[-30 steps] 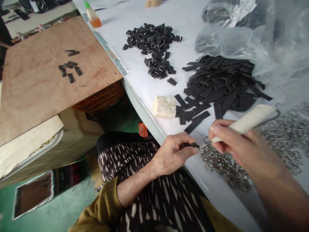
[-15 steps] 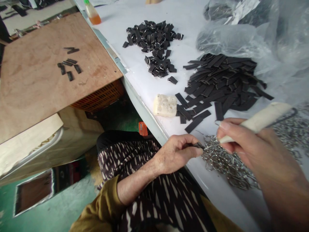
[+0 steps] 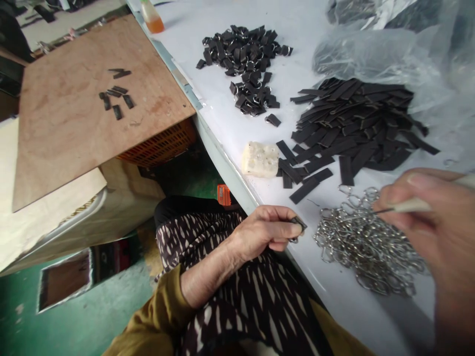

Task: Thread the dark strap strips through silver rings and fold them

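Pinched between the thumb and fingers of my left hand (image 3: 265, 230) is a short black strap piece (image 3: 301, 223), with a bit of metal ring showing under it. My right hand (image 3: 434, 212) grips a white-handled awl (image 3: 411, 204), its thin metal point facing left above a pile of silver metal rings (image 3: 367, 252). Much of the handle is hidden by the fingers. Beyond the rings lies a heap of flat black straps (image 3: 356, 123). Farther back is a pile of folded black straps with rings (image 3: 247, 52).
A pale, pitted block (image 3: 261, 159) sits near the white table's edge. Clear plastic bags (image 3: 371, 54) lie at the back right. A bottle of orange liquid (image 3: 153, 20) stands at the far left. On the wooden board (image 3: 74, 148) are several small black pieces (image 3: 117, 112).
My right hand has moved right with the awl, whose point has come away from the strap piece. My left hand has drawn back slightly, still holding the strap piece. The view has shifted a little.
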A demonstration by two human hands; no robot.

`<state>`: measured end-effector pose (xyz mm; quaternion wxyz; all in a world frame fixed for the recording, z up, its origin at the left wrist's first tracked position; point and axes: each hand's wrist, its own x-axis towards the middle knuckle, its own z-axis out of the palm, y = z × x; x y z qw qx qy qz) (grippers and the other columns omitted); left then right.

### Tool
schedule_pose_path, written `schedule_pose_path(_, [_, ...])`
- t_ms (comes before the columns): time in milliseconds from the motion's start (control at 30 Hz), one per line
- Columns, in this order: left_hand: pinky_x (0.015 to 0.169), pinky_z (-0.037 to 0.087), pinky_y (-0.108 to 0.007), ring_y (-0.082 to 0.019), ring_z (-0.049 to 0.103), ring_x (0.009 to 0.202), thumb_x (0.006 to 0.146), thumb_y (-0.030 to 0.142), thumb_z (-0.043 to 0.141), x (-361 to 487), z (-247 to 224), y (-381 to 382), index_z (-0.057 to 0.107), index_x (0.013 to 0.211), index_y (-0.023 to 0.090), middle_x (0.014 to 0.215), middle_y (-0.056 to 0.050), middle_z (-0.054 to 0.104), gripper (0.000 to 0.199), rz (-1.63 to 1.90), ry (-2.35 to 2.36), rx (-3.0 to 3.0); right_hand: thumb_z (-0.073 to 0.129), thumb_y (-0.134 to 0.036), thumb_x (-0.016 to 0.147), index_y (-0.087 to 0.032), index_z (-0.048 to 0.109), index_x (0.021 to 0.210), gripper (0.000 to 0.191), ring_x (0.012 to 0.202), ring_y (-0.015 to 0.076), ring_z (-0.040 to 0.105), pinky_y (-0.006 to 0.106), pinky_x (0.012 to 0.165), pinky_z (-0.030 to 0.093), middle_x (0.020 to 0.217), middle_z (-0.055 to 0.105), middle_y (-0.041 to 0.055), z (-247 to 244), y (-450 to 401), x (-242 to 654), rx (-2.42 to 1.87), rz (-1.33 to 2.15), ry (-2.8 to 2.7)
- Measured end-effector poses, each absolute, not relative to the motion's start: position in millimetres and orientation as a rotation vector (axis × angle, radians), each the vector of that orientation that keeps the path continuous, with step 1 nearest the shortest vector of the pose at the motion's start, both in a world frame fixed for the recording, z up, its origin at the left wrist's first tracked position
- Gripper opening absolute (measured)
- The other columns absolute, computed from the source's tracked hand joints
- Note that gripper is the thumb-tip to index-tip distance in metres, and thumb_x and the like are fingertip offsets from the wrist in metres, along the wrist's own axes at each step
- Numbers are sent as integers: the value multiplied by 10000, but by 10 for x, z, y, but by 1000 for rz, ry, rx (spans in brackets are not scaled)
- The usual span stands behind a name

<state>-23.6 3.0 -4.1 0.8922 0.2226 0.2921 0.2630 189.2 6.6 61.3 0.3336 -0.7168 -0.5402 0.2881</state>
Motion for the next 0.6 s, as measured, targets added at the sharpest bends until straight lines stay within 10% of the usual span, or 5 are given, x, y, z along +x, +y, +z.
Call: schedule_pose_path(600, [412,78,-216,-10,199,412,654,225,671,-200,-41,1,560,699,106,543,45,400,169,646,632,372,478,-297,788,-235,487,585,212,546,139,477,221,428,394,576,497,11,609,98,1764,-1786,955,-1416])
